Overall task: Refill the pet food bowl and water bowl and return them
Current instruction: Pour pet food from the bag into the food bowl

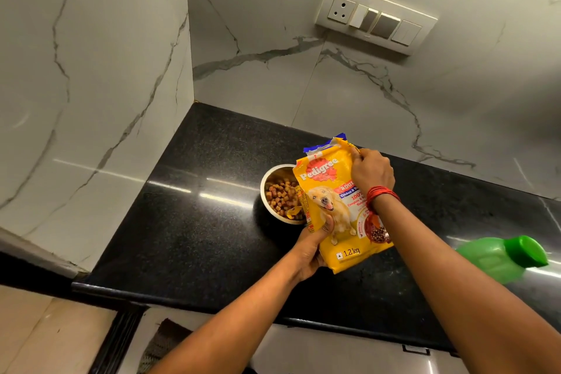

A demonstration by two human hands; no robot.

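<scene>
With left hand grips the food bag low, with right hand pinches its top; keeps it at the food bowl, full of kibble, on the tabletop; better to raise slowly, then fold the top shut.

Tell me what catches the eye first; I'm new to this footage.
The bright yellow dog food bag stands out mid-frame, left hand gripping its lower edge, right hand pinching its top. Behind it sits a steel bowl of kibble on the black counter; a green bottle shows far right.
</scene>
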